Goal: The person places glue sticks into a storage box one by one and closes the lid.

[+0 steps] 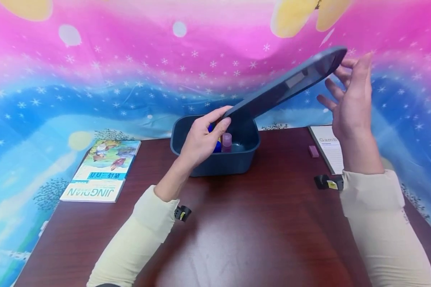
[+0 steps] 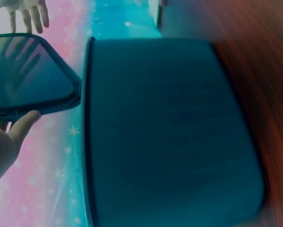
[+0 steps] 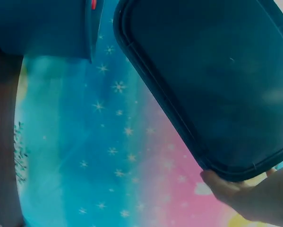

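**Lid held tilted above the blue bin**

The left hand [image 1: 201, 137] pinches the low end of the dark blue lid [image 1: 285, 85] between thumb and curled fingers, right over the bin's open top. The right hand [image 1: 348, 97] is at the lid's high end, beyond the bin's right side; its fingers are spread and nearly straight, and in the right wrist view a fingertip [image 3: 217, 182] touches the lid's rim from beneath. The lid slopes up from the bin's middle toward the right, its underside facing the bin.

The bin [image 1: 215, 159], a dark blue tub, stands on the brown counter [image 1: 237, 239] toward its far edge. Inside it, just beside the left hand, stands a small pink-capped bottle [image 1: 227, 141], and next to that a blue thing [image 1: 217, 146], mostly hidden by the hand.

Left of the bin, well apart, a picture book [image 1: 102, 169] lies flat on the counter. Right of the bin lie a small pink block [image 1: 313, 151] and, farther right, a printed sheet [image 1: 330, 147] partly behind the right forearm. Behind the bin hangs a pink and blue starred cloth [image 1: 129, 71].
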`<state>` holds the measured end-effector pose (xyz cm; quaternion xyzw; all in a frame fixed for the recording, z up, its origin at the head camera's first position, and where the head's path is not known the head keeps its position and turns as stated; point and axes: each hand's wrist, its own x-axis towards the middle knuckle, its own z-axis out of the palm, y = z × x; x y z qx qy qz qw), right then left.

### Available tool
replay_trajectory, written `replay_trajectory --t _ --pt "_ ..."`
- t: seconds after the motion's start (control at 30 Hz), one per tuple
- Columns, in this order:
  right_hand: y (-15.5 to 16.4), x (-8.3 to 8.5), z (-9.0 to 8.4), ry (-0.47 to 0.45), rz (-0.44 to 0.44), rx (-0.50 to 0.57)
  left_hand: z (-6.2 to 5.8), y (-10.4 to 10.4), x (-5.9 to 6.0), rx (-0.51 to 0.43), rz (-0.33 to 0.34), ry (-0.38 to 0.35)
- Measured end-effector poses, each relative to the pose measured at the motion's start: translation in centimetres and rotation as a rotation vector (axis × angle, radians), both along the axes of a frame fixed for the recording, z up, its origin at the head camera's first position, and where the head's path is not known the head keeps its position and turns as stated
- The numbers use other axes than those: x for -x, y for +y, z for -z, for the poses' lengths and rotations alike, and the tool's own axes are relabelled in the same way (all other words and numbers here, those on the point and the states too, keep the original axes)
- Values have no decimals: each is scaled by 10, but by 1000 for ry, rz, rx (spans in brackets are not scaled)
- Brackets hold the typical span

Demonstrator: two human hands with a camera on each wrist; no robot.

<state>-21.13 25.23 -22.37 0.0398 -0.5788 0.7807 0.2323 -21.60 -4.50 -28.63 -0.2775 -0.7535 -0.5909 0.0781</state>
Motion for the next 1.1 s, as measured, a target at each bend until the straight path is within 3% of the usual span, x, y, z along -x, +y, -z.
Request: replay_trajectory --t 0.17,0.37,0.47,0.53,0.7,0.9,0.97,1.1 --pt "8 5 11 -58 -176 68 4 -5 4 75 9 176" --pt "-1 8 30 110 -323 221 8 -9 7 152 -39 379" --pt "-6 10 35 164 -331 257 10 -11 7 156 -96 421" --pt "-8 12 38 184 -352 272 12 -13 7 127 -134 400" --pt "-13 17 49 251 -354 294 13 -18 8 -28 -187 254" --pt "-23 15 49 210 -354 274 17 -23 11 -153 -136 146" --pt "-25 13 47 177 -349 248 18 -25 12 -151 -125 134" --pt "-24 14 49 142 -364 120 20 -32 14 -27 -208 148"
